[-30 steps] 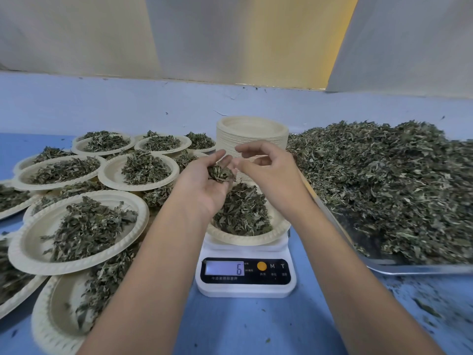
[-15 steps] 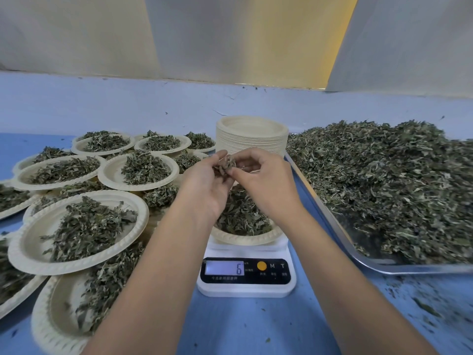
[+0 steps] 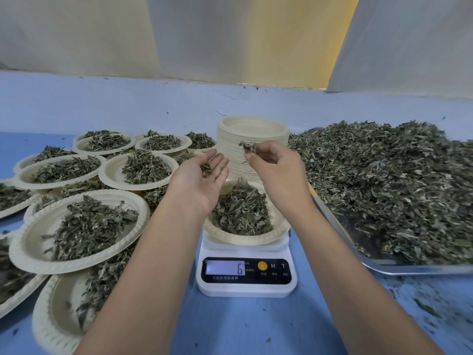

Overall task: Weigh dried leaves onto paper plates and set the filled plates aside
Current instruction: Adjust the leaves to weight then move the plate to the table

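Head view: dried leaves (image 3: 247,147) pinched by fingers (image 3: 250,157) of right hand (image 3: 277,172); left hand (image 3: 202,180) cupped, palm up. Judged light, brittle; loose pinches advised.

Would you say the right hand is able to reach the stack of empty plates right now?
Probably yes: the right hand is just in front of the stack of empty plates with nothing between, though it pinches leaves it must drop first.

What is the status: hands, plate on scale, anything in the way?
Left hand open, leaf bits on palm. Right hand pinches leaves above plate. Plate on scale, reads 6. Plate stack behind hands.
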`<move>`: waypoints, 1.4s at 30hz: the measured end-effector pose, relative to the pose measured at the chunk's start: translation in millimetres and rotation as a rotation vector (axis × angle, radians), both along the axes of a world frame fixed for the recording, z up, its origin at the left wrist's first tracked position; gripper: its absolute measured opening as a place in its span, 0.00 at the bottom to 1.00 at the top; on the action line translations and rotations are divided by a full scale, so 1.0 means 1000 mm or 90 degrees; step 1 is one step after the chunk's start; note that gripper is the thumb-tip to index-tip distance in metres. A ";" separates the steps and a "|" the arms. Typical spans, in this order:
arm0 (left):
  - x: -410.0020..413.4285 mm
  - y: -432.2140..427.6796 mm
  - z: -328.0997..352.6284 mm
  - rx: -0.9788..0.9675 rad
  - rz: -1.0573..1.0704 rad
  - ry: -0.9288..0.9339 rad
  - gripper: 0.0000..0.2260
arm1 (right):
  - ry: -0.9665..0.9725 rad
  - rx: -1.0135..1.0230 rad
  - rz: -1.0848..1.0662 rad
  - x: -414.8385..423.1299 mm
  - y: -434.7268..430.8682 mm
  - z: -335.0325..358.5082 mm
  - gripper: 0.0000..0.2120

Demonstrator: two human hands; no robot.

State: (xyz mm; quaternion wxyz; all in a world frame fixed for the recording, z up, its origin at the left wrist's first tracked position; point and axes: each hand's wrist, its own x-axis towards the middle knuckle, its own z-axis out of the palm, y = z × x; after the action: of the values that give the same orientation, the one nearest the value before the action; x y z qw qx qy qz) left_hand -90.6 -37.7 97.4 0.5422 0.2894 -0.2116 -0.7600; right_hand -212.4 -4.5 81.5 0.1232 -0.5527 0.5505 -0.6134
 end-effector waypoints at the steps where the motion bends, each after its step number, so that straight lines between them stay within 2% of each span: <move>1: 0.000 0.000 0.000 -0.001 -0.001 0.001 0.12 | 0.010 0.002 -0.003 0.000 0.000 -0.001 0.03; 6: -0.001 -0.001 -0.002 -0.001 -0.007 -0.001 0.12 | 0.007 -0.003 0.006 0.002 0.001 -0.001 0.10; 9: -0.004 0.001 -0.001 0.003 -0.043 -0.004 0.09 | 0.022 -0.011 0.004 0.004 0.001 0.000 0.10; 13: -0.010 0.006 0.001 0.025 -0.084 0.043 0.11 | 0.068 0.005 0.008 0.010 0.003 -0.001 0.10; 19: -0.011 0.008 0.002 0.018 -0.082 0.046 0.11 | 0.075 0.023 -0.015 0.007 0.004 -0.001 0.11; 23: -0.018 0.015 0.005 -0.020 -0.094 0.033 0.08 | 0.147 0.047 -0.020 0.005 0.009 0.000 0.05; 26: -0.033 0.020 0.007 -0.019 -0.092 0.034 0.08 | 0.191 0.052 -0.053 -0.004 0.014 0.001 0.07; 27: -0.039 0.021 0.007 -0.011 -0.089 0.041 0.08 | 0.172 0.061 -0.056 -0.010 0.016 0.002 0.09; 29: -0.054 0.024 0.010 0.006 -0.088 0.055 0.09 | 0.056 0.096 -0.026 -0.025 0.021 0.004 0.12; 32: -0.085 0.032 0.014 0.017 -0.114 0.069 0.09 | -0.226 0.095 0.021 -0.049 0.031 0.007 0.14; 34: -0.111 0.041 0.014 0.031 -0.140 0.073 0.09 | -0.413 0.059 -0.003 -0.064 0.036 0.009 0.12; 37: -0.152 0.057 0.010 0.046 -0.173 0.055 0.08 | -0.606 0.026 -0.061 -0.083 0.041 0.009 0.09; 39: -0.173 0.065 0.005 0.036 -0.188 -0.007 0.13 | -0.684 0.033 -0.085 -0.095 0.044 0.005 0.10; 42: -0.191 0.071 0.001 -0.029 -0.271 -0.198 0.06 | -0.750 0.034 -0.130 -0.112 0.047 -0.008 0.16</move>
State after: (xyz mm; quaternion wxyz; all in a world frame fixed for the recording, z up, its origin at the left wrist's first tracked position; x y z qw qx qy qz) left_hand -282.0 32.9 98.8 0.3372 0.3396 -0.3656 -0.7983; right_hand -324.5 43.0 73.7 0.3618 -0.0601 0.4550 -0.8115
